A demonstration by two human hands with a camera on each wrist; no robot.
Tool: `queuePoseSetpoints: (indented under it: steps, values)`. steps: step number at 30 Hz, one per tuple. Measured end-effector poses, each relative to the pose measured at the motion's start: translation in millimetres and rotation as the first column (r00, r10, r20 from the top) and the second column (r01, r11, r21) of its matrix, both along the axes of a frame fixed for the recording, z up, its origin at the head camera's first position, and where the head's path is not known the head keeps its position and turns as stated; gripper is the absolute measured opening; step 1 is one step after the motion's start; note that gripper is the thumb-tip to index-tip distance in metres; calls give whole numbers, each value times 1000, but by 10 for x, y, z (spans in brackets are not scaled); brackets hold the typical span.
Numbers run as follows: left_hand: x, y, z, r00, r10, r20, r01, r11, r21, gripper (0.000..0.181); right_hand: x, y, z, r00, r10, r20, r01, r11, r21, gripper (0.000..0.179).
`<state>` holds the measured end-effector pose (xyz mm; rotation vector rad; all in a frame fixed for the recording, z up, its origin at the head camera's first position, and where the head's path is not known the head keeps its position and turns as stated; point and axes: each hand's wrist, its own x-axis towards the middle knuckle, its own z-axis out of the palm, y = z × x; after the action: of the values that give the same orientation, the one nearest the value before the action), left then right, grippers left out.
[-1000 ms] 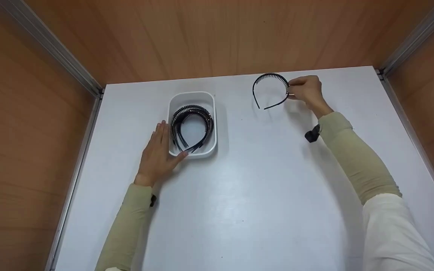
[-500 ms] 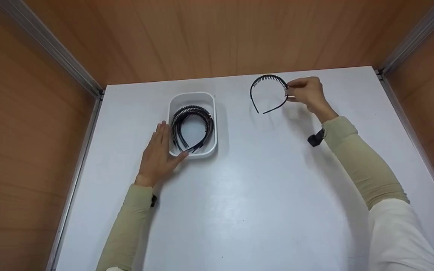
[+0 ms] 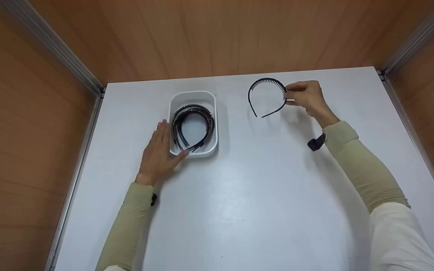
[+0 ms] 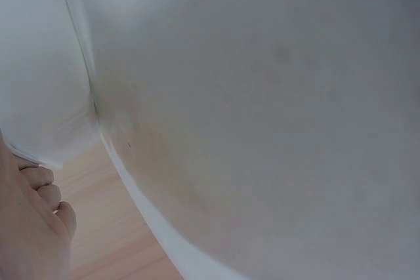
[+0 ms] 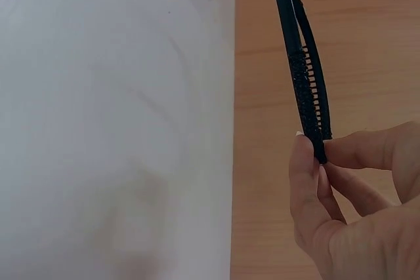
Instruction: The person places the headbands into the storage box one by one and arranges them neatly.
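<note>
Near the back of the table, my right hand (image 3: 307,97) pinches a black toothed headband (image 3: 267,79) by its right side. The right wrist view shows that headband (image 5: 304,86) edge-on between thumb and fingers, raised off the surface. A white bin (image 3: 216,135) stands left of it, with several black headbands (image 3: 191,110) stacked inside. My left hand (image 3: 156,154) rests against the bin's left side, fingers straight, thumb across the front corner. The left wrist view catches only part of the left hand (image 4: 36,227) beside the bin's wall (image 4: 49,116).
The white tabletop (image 3: 236,195) is enclosed by wood-grain panels (image 3: 224,37) at the back and both sides. Metal rails (image 3: 70,56) run along the corners. A black wrist camera (image 3: 316,142) sticks out from the right sleeve.
My right hand has moved slightly toward the front with the headband, which has also shifted a little left. The left hand and bin stay in place.
</note>
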<state>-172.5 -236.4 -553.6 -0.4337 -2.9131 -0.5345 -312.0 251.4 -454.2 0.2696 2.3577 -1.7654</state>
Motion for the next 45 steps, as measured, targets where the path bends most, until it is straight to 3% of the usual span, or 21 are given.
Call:
queuePoseSetpoints:
  steps: [11,30,45]
  values:
    - [-3,1,-2,1000,-1,7,1,1000,1,113,68,-92,28,999,33,10,-32,999,-21,35]
    - [-8,11,-3,1000,1,-6,-1,1000,10,114,132,-370,56,991,129,-43,-132,989,-70,31]
    - [-20,18,-33,1000,9,-5,-9,1000,12,116,164,-648,27,981,186,-55,-188,981,-51,28]
